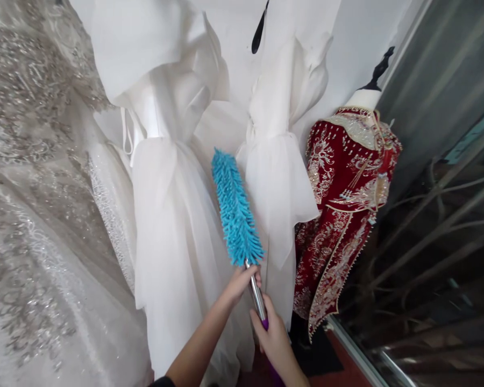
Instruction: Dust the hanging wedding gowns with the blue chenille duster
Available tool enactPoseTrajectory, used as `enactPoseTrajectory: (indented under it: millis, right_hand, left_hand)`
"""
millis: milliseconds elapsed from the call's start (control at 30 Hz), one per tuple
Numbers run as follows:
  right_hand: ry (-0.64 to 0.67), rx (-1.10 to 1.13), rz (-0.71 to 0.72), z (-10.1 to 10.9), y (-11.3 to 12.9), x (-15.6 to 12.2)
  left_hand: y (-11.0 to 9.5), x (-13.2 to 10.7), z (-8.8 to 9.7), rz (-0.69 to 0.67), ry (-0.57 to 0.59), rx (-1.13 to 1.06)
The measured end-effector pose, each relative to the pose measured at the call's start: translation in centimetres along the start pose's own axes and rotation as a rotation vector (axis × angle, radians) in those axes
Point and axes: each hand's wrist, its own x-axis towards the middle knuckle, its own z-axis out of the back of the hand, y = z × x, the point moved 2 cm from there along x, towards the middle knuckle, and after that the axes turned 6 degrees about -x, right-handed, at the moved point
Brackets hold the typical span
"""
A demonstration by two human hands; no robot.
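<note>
A duster [236, 209] with a fluffy blue head, a silver shaft and a purple handle points up and away in the middle of the head view. My left hand [242, 282] is closed round the silver shaft just below the blue head. Lower down, my right hand [272, 325] grips the duster where the shaft meets the purple part. The blue head is in front of two plain white dresses, one on the left [165, 215] and one on the right [276, 177]. Whether it touches the fabric I cannot tell.
A beaded, sparkling gown [36, 215] fills the left side. To the right, a red and gold embroidered outfit [347, 183] hangs on a mannequin with a black neck finial [381, 70]. Beyond it is a dark glass panel [435, 242]. A white wall [242, 70] stands behind.
</note>
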Motion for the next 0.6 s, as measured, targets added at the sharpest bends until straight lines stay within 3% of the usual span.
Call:
enactPoseTrajectory:
  millis: [133,267,400,600]
  right_hand:
    - [0.045,0.034,0.035,0.0,3.1,0.8]
    - [0.119,0.053,0.053,-1.4,3.8,0.9]
    - [0.132,0.091,-0.004,-2.8,2.1,-0.1]
    - [0.213,0.129,-0.128,-3.2,-1.8,-1.9]
  left_hand:
    - [-4.0,-1.2,-0.4,-0.142,0.07,0.028]
    - [-5.1,-2.5,0.9,-0.199,-0.014,0.006]
    - [-3.4,-3.2,2.3,-0.131,-0.072,0.079]
    - [1.9,-2.7,3.3,0.036,-0.128,0.093]
